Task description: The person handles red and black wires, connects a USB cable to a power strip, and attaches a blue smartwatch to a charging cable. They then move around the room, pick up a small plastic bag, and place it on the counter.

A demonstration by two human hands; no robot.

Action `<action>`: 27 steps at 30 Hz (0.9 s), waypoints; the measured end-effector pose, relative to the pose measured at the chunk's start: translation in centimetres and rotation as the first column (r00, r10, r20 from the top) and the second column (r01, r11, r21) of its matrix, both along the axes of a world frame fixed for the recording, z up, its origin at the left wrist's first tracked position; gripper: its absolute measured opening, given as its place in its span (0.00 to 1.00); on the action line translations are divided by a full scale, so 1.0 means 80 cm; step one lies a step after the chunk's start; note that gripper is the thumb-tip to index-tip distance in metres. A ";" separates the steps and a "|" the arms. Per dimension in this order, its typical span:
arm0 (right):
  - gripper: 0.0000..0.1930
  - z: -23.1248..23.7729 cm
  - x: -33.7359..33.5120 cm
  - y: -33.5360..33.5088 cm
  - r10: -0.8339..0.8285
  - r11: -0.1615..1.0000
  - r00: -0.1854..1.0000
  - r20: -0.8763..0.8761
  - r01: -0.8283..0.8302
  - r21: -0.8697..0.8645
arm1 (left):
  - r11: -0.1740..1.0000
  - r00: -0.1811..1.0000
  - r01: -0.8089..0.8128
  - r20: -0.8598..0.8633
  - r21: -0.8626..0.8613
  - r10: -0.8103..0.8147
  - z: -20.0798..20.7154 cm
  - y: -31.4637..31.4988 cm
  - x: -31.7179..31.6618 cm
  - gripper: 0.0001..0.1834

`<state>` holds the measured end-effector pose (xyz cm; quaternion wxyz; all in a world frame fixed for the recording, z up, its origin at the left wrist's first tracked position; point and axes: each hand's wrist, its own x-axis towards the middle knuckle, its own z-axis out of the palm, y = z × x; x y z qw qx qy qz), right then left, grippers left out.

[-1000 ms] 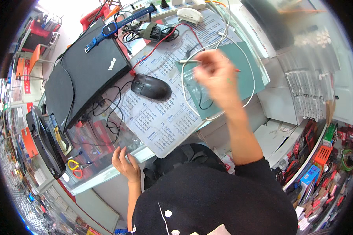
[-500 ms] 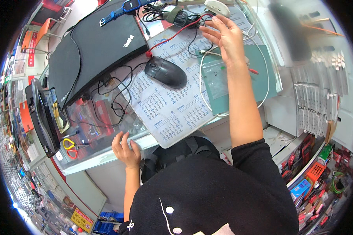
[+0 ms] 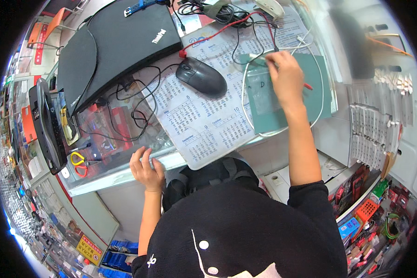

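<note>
My right hand point(image 3: 286, 78) is over the green mat point(image 3: 275, 121), fingers curled and pinched together. What lies between the fingertips is hidden. Close to them are the plug of a white cable point(image 3: 253, 56) and the black end of a red and black cable point(image 3: 275, 48). Beneath the hand is a clear plastic bag point(image 3: 259, 92), and a thin red tip point(image 3: 308, 86) pokes out on its right. My left hand point(image 3: 147, 169) rests at the front edge of the glass counter point(image 3: 120, 181), fingers apart and loosely bent, holding nothing.
A black mouse point(image 3: 201, 78) sits on a calendar sheet point(image 3: 204, 134), left of the green mat. Beyond it lie a closed black laptop point(image 3: 125, 46), a blue-strapped watch point(image 3: 143, 6) and bundled black cables point(image 3: 213, 10). Scissors point(image 3: 80, 165) with yellow and red handles lie far left.
My right hand has come down and toward me onto the green mat, its spread fingers now drawn together. The cable's black end now shows beyond it. My left hand stays at the counter edge.
</note>
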<state>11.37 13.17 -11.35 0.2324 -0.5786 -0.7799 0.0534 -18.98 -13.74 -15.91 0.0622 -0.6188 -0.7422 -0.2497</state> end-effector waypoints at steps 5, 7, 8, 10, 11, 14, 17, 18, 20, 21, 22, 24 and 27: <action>0.05 0.012 0.029 0.010 -0.143 0.990 0.989 -0.048 0.144 0.008 | 1.000 1.000 0.000 -0.010 0.014 0.000 -0.001 0.002 0.001 0.15; 0.07 0.015 0.028 0.011 -0.181 0.983 0.982 -0.055 0.180 -0.035 | 1.000 1.000 0.005 -0.011 0.012 -0.005 0.000 0.002 0.001 0.14; 0.07 0.017 0.027 0.009 -0.164 0.986 0.981 -0.104 0.159 -0.056 | 1.000 1.000 0.001 -0.001 0.013 -0.001 0.000 0.002 0.001 0.14; 0.09 0.018 0.024 -0.001 -0.105 0.990 0.971 -0.213 0.083 -0.112 | 1.000 1.000 -0.001 -0.003 0.011 0.001 0.001 0.002 0.001 0.14; 0.10 0.019 0.023 -0.011 -0.109 0.982 0.984 -0.139 0.084 -0.170 | 1.000 1.000 0.004 0.002 0.016 -0.004 0.001 0.002 0.001 0.14; 0.14 0.019 0.021 -0.040 -0.064 0.975 0.998 0.021 0.067 -0.210 | 1.000 1.000 -0.001 0.005 0.015 0.001 0.000 0.001 0.001 0.14; 0.23 0.016 0.012 -0.056 -0.120 0.973 0.984 0.128 0.143 -0.182 | 1.000 1.000 -0.014 0.011 0.006 0.014 0.000 0.001 0.001 0.14; 0.23 0.017 0.011 -0.055 -0.144 0.955 0.981 0.131 0.172 -0.240 | 1.000 1.000 -0.004 0.005 0.014 0.004 0.000 0.001 0.001 0.15; 0.24 0.021 0.009 -0.051 -0.185 0.896 0.976 0.113 0.215 -0.388 | 1.000 1.000 -0.015 0.012 0.018 0.015 0.000 0.001 0.001 0.15; 0.22 0.024 0.009 -0.047 -0.197 0.866 0.973 0.119 0.230 -0.443 | 1.000 1.000 -0.012 0.010 0.015 0.011 0.001 0.001 0.001 0.15; 0.19 0.027 0.010 -0.044 -0.205 0.834 0.971 0.124 0.240 -0.496 | 1.000 1.000 -0.012 0.007 0.013 0.012 0.001 0.001 0.001 0.15; 0.16 0.030 0.011 -0.040 -0.187 0.810 0.973 0.136 0.231 -0.539 | 1.000 1.000 -0.014 0.005 0.012 0.014 0.001 0.000 0.000 0.15; 0.11 0.037 0.013 -0.049 -0.098 0.880 0.990 0.098 0.132 -0.456 | 1.000 0.999 -0.014 0.030 0.026 0.013 -0.001 0.000 -0.001 0.15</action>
